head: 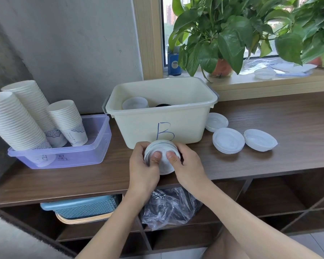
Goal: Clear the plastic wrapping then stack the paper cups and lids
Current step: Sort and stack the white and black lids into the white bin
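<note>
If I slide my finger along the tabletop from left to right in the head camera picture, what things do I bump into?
Purple bin holding stacked paper cups → stack of lids held in both hands, in front of the cream bin marked B → three piles of lids lying on the table.

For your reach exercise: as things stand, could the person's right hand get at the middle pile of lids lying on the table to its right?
Probably yes: the middle pile of lids lies in the open with bare table around it, but the right hand would first have to let go of the lid stack.
</note>
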`<state>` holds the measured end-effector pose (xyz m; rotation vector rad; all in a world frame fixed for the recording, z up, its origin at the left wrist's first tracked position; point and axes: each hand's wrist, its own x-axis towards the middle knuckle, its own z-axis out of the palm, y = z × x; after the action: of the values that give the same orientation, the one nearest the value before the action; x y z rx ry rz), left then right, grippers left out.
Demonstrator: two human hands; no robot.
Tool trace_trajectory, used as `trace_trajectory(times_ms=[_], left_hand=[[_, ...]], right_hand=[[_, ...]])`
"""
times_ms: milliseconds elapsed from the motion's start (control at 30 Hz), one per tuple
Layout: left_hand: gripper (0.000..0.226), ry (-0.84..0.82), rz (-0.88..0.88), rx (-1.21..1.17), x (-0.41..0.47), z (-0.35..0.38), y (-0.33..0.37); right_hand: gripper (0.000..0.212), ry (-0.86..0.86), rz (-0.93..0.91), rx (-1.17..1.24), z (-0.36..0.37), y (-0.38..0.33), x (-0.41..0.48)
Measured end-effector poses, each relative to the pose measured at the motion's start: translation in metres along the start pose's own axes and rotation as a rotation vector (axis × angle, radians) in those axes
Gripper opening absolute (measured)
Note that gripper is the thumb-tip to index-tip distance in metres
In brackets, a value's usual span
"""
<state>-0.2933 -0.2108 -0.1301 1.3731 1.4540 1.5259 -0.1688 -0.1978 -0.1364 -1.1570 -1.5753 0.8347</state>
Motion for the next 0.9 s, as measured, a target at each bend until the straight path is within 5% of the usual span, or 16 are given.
trace_trajectory(times_ms=[367, 567, 900], left_hand=[[0.021, -0.186, 0.047, -0.075, -0.0009, -0.007, 0.0056], [0.013, -0.005, -0.004, -0.097, 0.0008, -0.0022, 0.0], [0.015, 0.041, -0.007, -0.051, 0.0015, 0.003, -0.0014]], right_hand=[[0.019, 0.004, -0.042, -0.006, 0.0007, 0.001, 0.0006], [0.023, -0.061, -0.026, -0.022, -0.0001, 0.0009, 0.0009], [0.018, 0.032, -0.024, -0.083, 0.0049, -0.0046, -0.0006]])
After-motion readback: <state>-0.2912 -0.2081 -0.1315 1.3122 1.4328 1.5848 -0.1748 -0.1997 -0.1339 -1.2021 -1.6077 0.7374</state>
